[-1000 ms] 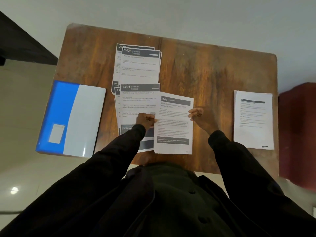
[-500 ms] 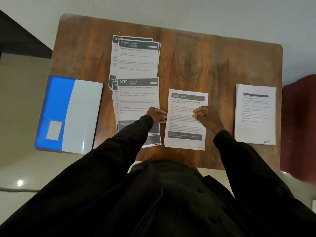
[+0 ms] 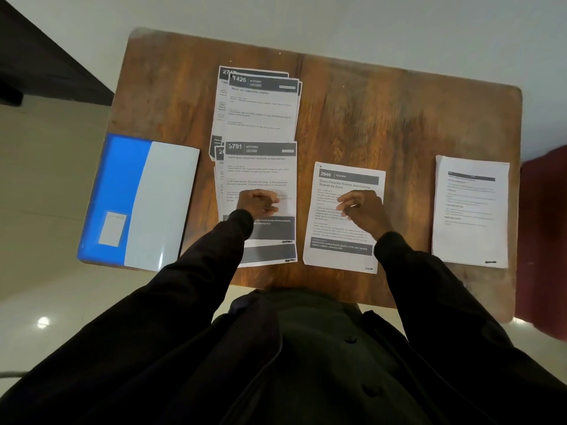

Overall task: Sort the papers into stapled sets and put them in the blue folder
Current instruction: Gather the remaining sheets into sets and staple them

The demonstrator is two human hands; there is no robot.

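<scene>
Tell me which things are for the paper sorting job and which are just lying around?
For the job: sheet 2946, 3791 pile, 1426 pile, right-hand stack, blue folder.
Just lying about: dark red furniture at the right, dark furniture at the far left. No stapler shows.

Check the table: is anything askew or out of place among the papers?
The stacks under sheet 1426 and sheet 3791 are fanned, with lower sheets poking out at left and bottom. Beside them, sheet 2946 lies slightly tilted on the table. No spill or damage shows.

Black long-sleeved jacket (image 3: 291, 357), 2 dark buttons (image 3: 349, 340) down front, sleeves (image 3: 214, 262) reaching the wrists
</scene>
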